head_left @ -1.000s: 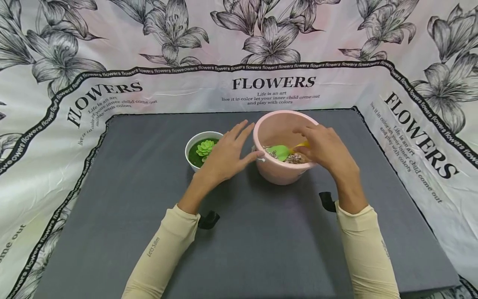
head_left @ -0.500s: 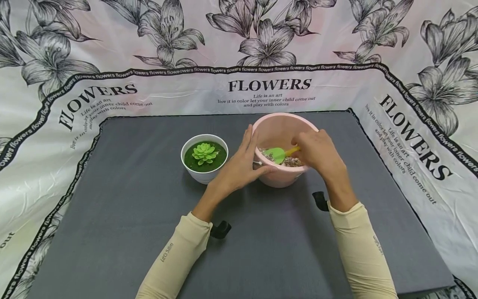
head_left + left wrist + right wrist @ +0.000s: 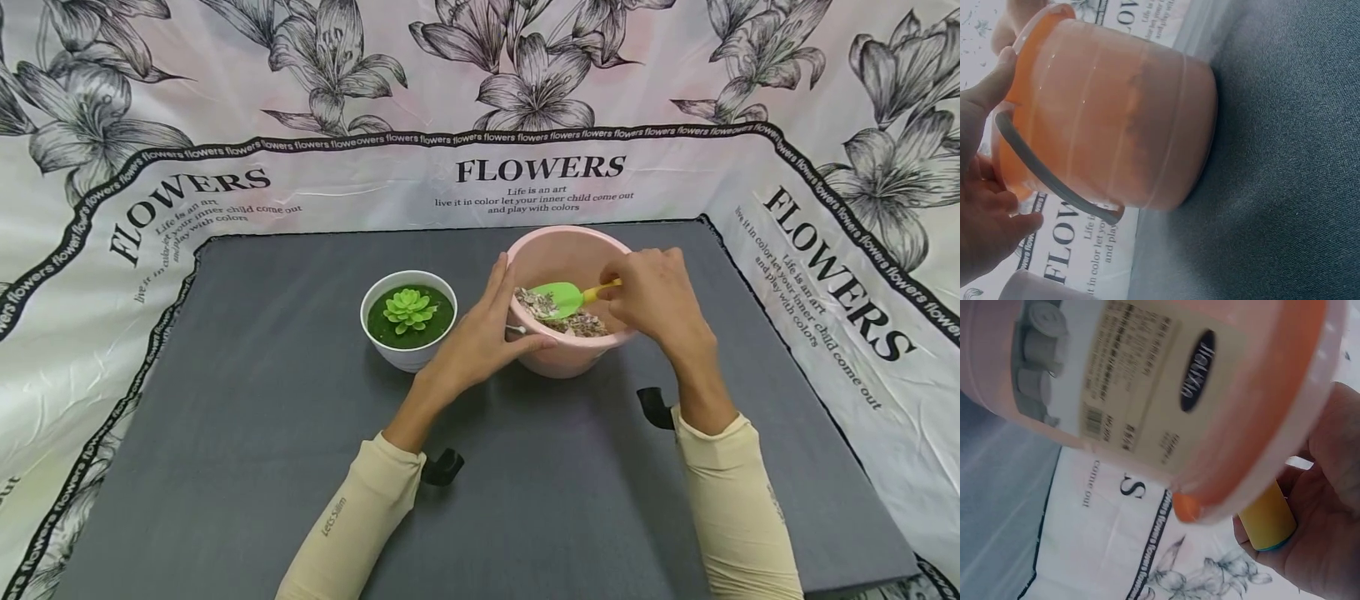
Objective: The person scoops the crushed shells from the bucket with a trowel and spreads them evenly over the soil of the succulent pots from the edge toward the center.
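A pink plastic bucket (image 3: 566, 363) stands on the table with loose, speckled grey-brown gravel (image 3: 587, 325) inside. My left hand (image 3: 474, 342) holds its left side at the rim, the thumb along the near edge; the grey bail handle (image 3: 1047, 175) hangs beside those fingers in the left wrist view. Over the bucket's right rim, my right hand (image 3: 660, 298) grips a small toy trowel by its yellow handle (image 3: 1267, 519). The trowel's green blade (image 3: 561, 300) lies over the gravel, carrying some at its left edge.
Left of the bucket is a white bowl-shaped pot (image 3: 408, 358) with a green succulent (image 3: 409, 310). Both rest on a grey-covered table (image 3: 247, 400). Flower-printed cloth (image 3: 360, 183) rises behind and at the sides. A printed label (image 3: 1141, 381) is on the bucket's right side.
My left hand has moved right, from near the pot to the bucket's rim, uncovering the succulent. The trowel went lower into the gravel, then rose slightly as my right hand shifted back right.
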Demonstrator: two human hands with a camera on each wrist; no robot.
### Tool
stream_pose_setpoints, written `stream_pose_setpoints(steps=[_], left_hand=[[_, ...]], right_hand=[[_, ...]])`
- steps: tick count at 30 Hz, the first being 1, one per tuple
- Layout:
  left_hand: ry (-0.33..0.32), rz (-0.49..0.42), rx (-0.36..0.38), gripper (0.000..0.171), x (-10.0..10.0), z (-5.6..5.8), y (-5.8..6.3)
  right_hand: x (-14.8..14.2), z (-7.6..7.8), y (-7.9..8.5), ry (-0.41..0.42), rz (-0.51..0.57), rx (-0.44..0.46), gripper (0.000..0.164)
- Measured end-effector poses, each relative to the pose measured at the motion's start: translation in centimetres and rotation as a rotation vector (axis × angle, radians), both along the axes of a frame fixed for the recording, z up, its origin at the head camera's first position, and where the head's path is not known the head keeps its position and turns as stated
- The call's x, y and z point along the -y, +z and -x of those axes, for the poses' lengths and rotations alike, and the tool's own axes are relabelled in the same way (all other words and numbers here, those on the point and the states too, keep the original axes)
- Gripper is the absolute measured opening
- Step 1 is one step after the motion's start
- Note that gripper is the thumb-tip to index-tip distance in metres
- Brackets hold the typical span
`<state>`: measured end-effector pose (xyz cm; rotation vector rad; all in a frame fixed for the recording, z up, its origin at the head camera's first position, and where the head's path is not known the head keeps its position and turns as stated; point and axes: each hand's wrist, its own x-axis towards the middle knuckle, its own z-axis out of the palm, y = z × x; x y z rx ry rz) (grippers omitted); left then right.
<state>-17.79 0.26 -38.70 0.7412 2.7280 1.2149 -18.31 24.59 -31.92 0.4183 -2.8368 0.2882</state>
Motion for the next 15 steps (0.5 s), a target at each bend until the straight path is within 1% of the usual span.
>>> stream_pose_setpoints(steps=[4,9,15], left_hand=[[-0.003,0.002,-0.001,0.119,0.0,0.0,0.0],[0.000,0.005,-0.004,0.119,0.0,0.1,-0.1],[0.005,0.005,-0.021,0.119,0.1,0.2,-0.1]], right_hand=[[-0.3,-0.5,0.7,-0.028,0.026,-0.008,0.009],[-0.6,-1.0,1.4,-0.038,0.033,-0.010,0.012],[-0.9,-1.2,2.2,-0.042,0.027,-0.023,0.013]])
